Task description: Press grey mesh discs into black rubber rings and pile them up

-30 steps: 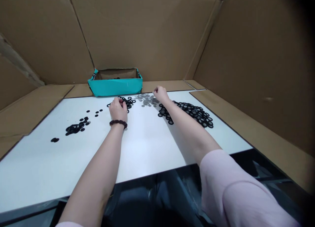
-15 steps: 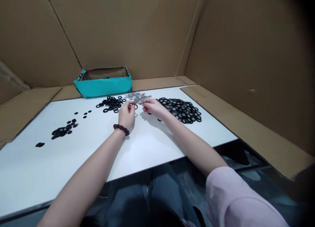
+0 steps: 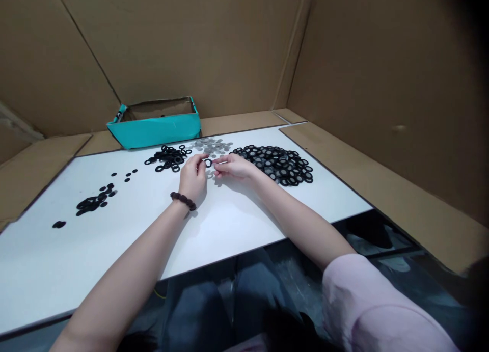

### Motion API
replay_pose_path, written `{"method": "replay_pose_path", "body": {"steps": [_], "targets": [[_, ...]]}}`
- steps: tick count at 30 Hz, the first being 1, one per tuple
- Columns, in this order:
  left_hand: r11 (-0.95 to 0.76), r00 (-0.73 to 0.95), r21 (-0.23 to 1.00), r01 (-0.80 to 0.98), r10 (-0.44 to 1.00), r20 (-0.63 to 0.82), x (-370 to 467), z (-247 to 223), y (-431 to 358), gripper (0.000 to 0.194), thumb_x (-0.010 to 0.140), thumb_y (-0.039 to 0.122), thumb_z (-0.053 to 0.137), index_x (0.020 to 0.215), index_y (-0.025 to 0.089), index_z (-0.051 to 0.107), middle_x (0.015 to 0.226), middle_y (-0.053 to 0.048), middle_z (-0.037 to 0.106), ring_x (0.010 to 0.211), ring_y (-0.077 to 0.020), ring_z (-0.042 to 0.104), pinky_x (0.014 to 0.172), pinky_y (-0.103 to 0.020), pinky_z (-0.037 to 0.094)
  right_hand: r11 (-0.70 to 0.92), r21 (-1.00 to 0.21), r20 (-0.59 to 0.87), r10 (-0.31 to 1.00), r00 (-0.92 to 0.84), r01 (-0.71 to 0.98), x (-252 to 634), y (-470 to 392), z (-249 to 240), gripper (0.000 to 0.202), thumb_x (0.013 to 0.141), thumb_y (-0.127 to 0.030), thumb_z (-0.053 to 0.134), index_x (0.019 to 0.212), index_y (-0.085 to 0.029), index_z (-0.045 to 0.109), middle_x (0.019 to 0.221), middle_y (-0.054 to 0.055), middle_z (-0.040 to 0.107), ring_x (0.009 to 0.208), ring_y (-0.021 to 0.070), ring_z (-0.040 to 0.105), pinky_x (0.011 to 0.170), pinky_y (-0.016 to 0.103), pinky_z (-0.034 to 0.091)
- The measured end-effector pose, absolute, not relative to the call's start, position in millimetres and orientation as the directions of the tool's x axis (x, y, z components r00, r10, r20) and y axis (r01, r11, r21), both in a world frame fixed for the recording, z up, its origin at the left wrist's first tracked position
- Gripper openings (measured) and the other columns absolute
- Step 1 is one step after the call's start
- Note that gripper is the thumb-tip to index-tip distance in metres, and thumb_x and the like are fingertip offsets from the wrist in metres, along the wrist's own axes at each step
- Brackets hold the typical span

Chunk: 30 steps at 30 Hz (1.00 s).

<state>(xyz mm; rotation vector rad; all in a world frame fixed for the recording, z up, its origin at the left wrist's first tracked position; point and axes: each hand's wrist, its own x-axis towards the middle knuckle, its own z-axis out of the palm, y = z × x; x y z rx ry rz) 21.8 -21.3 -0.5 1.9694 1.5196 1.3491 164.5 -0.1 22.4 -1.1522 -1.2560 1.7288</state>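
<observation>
Above the white board, my left hand (image 3: 193, 178) pinches a black ring (image 3: 208, 166) between thumb and fingertips, and its centre looks open. My right hand (image 3: 236, 167) is close on the ring's right side, its fingers drawn together. Whatever is between those fingertips is too small to make out. Just behind the hands lies a scatter of grey discs (image 3: 212, 146). A pile of black rings (image 3: 168, 157) is to the left of them. Beyond my right hand spreads a large heap of black rings with grey centres (image 3: 284, 166).
A turquoise open box (image 3: 156, 130) stands at the back left. Small black discs (image 3: 91, 204) lie in loose clusters on the left of the white board (image 3: 225, 224). Cardboard walls (image 3: 183, 41) enclose the back and sides.
My right hand has come closer to the ring in my left hand, narrowing the gap between them. The whole view has shifted slightly.
</observation>
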Motion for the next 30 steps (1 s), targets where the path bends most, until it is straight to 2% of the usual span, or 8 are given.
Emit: {"method": "replay_pose_path", "body": {"steps": [4, 10, 15, 21, 25, 30], "targets": [[-0.383, 0.012, 0.723, 0.574, 0.887, 0.461, 23.5, 0.2, -24.1, 0.021, 0.083, 0.020, 0.044, 0.096, 0.016, 0.061, 0.093, -0.008, 0.068, 0.085, -0.0186, 0.062, 0.079, -0.033, 0.048, -0.307, -0.951, -0.270, 0.865, -0.423, -0.021, 167.0, 1.9, 20.0, 0.008, 0.083, -0.004, 0.059, 0.078, -0.009, 0.055, 0.053, -0.001, 0.055, 0.046, 0.0060, 0.055, 0.046, 0.014, 0.049], [-0.457, 0.104, 0.692, 0.559, 0.867, 0.488, 21.1, 0.5, -24.2, 0.022, 0.083, 0.022, 0.044, 0.091, 0.017, 0.064, 0.095, -0.006, 0.068, 0.089, -0.0185, 0.061, 0.079, -0.032, 0.047, -0.306, -0.952, -0.273, 0.831, -0.485, 0.012, 169.4, 2.1, 18.2, 0.007, 0.085, -0.005, 0.057, 0.085, -0.011, 0.053, 0.053, -0.004, 0.053, 0.045, 0.0050, 0.054, 0.044, 0.014, 0.049], [-0.460, 0.126, 0.701, 0.545, 0.872, 0.473, 19.3, 3.1, -24.8, 0.023, 0.083, 0.023, 0.044, 0.090, 0.018, 0.066, 0.094, -0.005, 0.069, 0.087, -0.0175, 0.061, 0.078, -0.030, 0.046, -0.238, -0.969, -0.237, 0.846, -0.477, 0.061, 172.8, 3.7, 16.9, 0.010, 0.081, -0.009, 0.063, 0.080, -0.013, 0.054, 0.052, -0.005, 0.053, 0.042, 0.0053, 0.052, 0.042, 0.015, 0.047], [-0.411, 0.125, 0.739, 0.533, 0.903, 0.412, 19.3, 6.3, -25.7, 0.023, 0.081, 0.023, 0.046, 0.089, 0.018, 0.068, 0.091, -0.004, 0.070, 0.078, -0.0152, 0.060, 0.074, -0.027, 0.046, -0.119, -0.980, -0.181, 0.869, -0.460, 0.161, 174.7, -0.9, 22.2, 0.009, 0.082, -0.008, 0.060, 0.078, -0.013, 0.054, 0.048, -0.004, 0.056, 0.039, 0.0073, 0.053, 0.041, 0.016, 0.046], [-0.386, 0.112, 0.764, 0.516, 0.915, 0.387, 18.8, 5.7, -24.7, 0.024, 0.080, 0.024, 0.048, 0.089, 0.017, 0.069, 0.086, -0.004, 0.071, 0.073, -0.0142, 0.059, 0.071, -0.026, 0.046, -0.106, -0.979, -0.179, 0.857, -0.483, 0.175, 173.2, -4.0, 25.1, 0.013, 0.085, -0.009, 0.058, 0.075, -0.013, 0.051, 0.050, -0.002, 0.060, 0.042, 0.0103, 0.060, 0.039, 0.016, 0.045], [-0.387, 0.120, 0.759, 0.523, 0.915, 0.384, 17.7, 4.2, -23.9, 0.023, 0.078, 0.024, 0.049, 0.087, 0.016, 0.069, 0.079, -0.003, 0.069, 0.067, -0.0135, 0.057, 0.067, -0.025, 0.045, -0.109, -0.976, -0.189, 0.852, -0.488, 0.187, 172.1, -3.3, 25.1, 0.021, 0.084, -0.009, 0.059, 0.065, -0.011, 0.051, 0.050, 0.001, 0.060, 0.043, 0.0093, 0.060, 0.040, 0.015, 0.046]]}}
